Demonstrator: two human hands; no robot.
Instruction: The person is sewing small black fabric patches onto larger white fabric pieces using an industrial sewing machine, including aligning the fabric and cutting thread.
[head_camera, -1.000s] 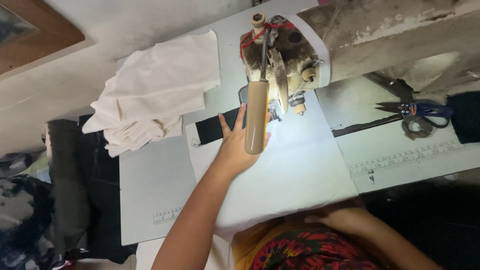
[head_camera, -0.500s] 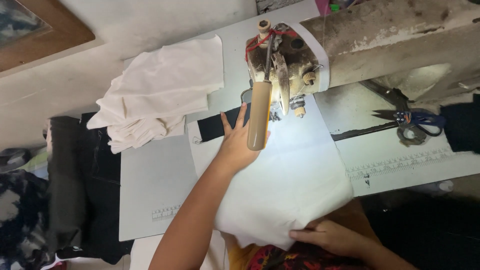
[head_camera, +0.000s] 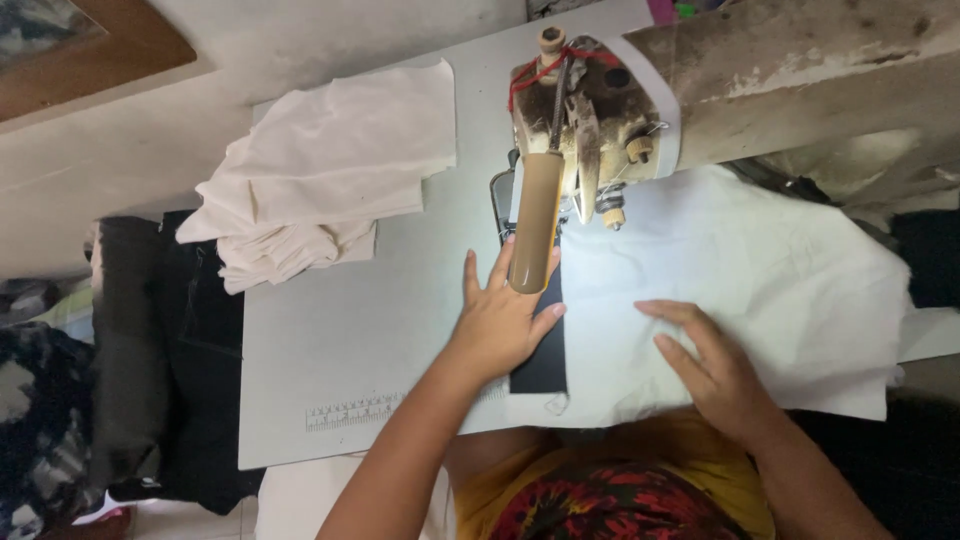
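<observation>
My left hand (head_camera: 498, 322) lies flat with fingers spread on a narrow black fabric strip (head_camera: 545, 350) just below the sewing machine head (head_camera: 580, 120). My right hand (head_camera: 705, 365) rests flat, fingers apart, on a white cloth piece (head_camera: 760, 270) that is spread over the table to the right of the needle. The black strip sits along the white cloth's left edge. A brownish cylindrical part (head_camera: 535, 235) of the machine hangs over my left fingertips and hides the needle area.
A stack of folded cream cloth pieces (head_camera: 320, 185) lies at the far left of the white table (head_camera: 330, 340), which has a printed ruler near its front edge. Dark fabric (head_camera: 170, 350) hangs off the table's left side. The machine arm (head_camera: 800, 70) crosses the upper right.
The white cloth has been pulled to the right and spread flat, covering the scissors seen earlier. My right hand came up from my lap onto the cloth. The black strip now shows under my left hand.
</observation>
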